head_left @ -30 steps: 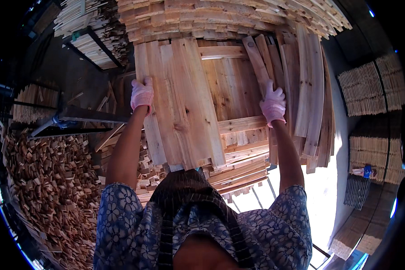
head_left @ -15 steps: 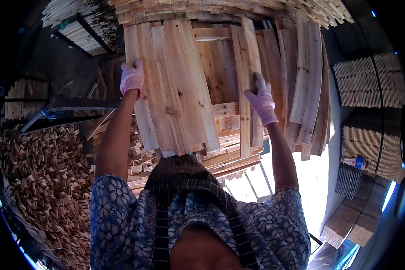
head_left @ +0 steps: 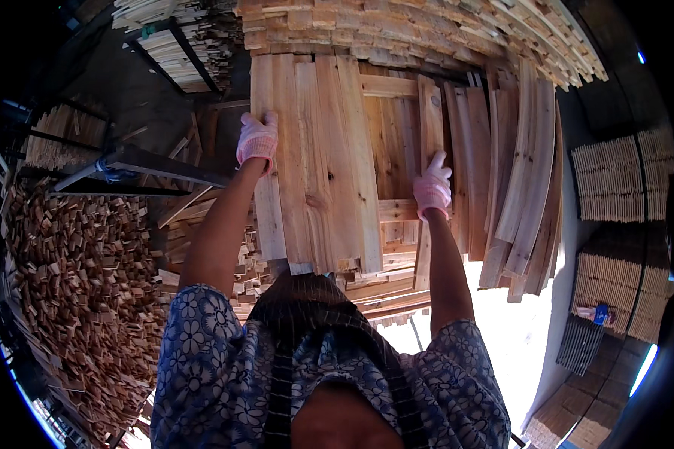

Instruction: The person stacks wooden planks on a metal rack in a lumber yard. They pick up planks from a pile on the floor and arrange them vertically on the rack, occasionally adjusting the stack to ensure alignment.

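Observation:
Both hands wear pale pink-and-white knit gloves. My left hand (head_left: 257, 141) is at the left edge of several wide, pale boards (head_left: 318, 172) lying side by side, its fingers bent over the outermost one. My right hand (head_left: 433, 185) grips the edge of a narrow wooden board (head_left: 430, 112), which stands apart to the right of the wide ones. Between them is a gap where lower boards (head_left: 391, 138) and a crosswise slat (head_left: 397, 210) show. The undersides of the boards and some fingertips are hidden.
More long boards (head_left: 528, 172) lean at the right. A tall stack of planks (head_left: 397, 30) rises at the far side. A heap of wood offcuts (head_left: 82, 299) fills the left, beside a dark metal bar (head_left: 165, 166). Bundled slats (head_left: 610, 183) stand along the right.
The narrow board in my right hand has come down in line with the one beside it, and that hand is lower. My left hand stays at the same board edge. The whole view has shifted.

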The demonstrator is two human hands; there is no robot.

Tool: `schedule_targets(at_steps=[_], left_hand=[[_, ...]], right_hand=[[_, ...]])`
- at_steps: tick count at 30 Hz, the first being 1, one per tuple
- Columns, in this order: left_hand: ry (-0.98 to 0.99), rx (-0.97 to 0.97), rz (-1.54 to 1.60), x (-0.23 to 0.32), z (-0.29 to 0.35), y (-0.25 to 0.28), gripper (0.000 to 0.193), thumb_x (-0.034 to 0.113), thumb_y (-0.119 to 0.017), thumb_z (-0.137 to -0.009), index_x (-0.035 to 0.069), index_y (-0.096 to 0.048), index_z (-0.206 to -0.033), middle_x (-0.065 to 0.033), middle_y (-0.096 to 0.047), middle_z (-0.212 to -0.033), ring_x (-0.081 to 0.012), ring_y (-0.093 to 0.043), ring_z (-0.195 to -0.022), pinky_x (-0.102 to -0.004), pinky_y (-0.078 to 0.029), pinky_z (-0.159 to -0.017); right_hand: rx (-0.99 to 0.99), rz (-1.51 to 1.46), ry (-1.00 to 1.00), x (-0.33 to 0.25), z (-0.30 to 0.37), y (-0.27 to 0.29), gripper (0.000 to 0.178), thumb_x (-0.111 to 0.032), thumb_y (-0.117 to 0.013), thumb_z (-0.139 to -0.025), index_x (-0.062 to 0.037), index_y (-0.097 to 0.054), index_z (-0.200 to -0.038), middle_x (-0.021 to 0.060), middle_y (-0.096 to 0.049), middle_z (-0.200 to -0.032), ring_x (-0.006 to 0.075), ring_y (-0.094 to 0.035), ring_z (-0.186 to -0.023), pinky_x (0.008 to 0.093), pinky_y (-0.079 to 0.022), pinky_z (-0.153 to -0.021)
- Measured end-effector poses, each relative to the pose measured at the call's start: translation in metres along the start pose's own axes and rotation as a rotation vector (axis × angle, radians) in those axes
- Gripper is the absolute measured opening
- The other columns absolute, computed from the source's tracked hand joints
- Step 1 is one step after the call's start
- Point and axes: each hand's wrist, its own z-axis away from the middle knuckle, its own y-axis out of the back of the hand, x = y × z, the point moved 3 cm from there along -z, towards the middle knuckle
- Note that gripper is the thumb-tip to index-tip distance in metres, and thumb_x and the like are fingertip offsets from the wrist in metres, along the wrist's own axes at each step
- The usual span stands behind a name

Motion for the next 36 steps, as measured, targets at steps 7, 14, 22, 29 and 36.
schedule_targets(at_steps=[7, 14, 22, 29, 36], left_hand=[[0.008, -0.024, 0.031, -0.002, 0.000, 0.002, 0.073, 0.057, -0.048, -0.095, -0.008, -0.041, -0.128, -0.0348, -0.061, -0.124, -0.0472, -0.063, -0.113, -0.0523, -0.051, -0.096], [0.025, -0.060, 0.050, 0.001, -0.001, 0.006, 0.076, 0.060, -0.046, -0.095, -0.005, -0.039, -0.133, -0.0351, -0.060, -0.127, -0.0473, -0.060, -0.119, -0.0516, -0.048, -0.099], [0.018, -0.076, 0.027, 0.003, 0.001, 0.000, 0.075, 0.060, -0.047, -0.095, -0.004, -0.039, -0.133, -0.0351, -0.058, -0.129, -0.0463, -0.061, -0.117, -0.0525, -0.049, -0.098], [-0.001, -0.093, 0.014, 0.002, -0.007, -0.014, 0.074, 0.059, -0.046, -0.095, -0.006, -0.038, -0.130, -0.0366, -0.058, -0.127, -0.0483, -0.061, -0.116, -0.0524, -0.050, -0.098], [-0.007, -0.135, -0.001, -0.005, -0.009, 0.000, 0.074, 0.058, -0.051, -0.094, -0.005, -0.040, -0.131, -0.0349, -0.059, -0.128, -0.0465, -0.062, -0.117, -0.0511, -0.049, -0.101]], right_hand=[[-0.645, -1.251, 0.170, -0.002, -0.009, -0.013, 0.074, -0.020, -0.069, -0.089, -0.0042, -0.035, -0.153, 0.0143, -0.064, -0.124, 0.0235, -0.066, -0.108, 0.0366, -0.054, -0.093], [-0.645, -1.162, 0.185, -0.003, -0.040, -0.051, 0.065, -0.023, -0.073, -0.091, -0.0010, -0.045, -0.145, 0.0092, -0.066, -0.123, 0.0187, -0.062, -0.111, 0.0329, -0.051, -0.096], [-0.503, -1.372, 0.222, 0.020, -0.066, -0.085, 0.074, -0.027, -0.073, -0.093, 0.0037, -0.038, -0.150, 0.0130, -0.066, -0.127, 0.0193, -0.062, -0.116, 0.0299, -0.051, -0.099], [-0.363, -1.093, 0.242, -0.034, -0.059, -0.102, 0.078, -0.042, -0.066, -0.096, 0.0032, -0.037, -0.152, 0.0186, -0.056, -0.143, 0.0247, -0.051, -0.133, 0.0341, -0.037, -0.113], [-0.578, -1.257, 0.288, -0.054, -0.050, -0.090, 0.074, -0.036, -0.061, -0.101, 0.0054, -0.030, -0.154, 0.0144, -0.053, -0.147, 0.0195, -0.050, -0.135, 0.0287, -0.035, -0.115]])
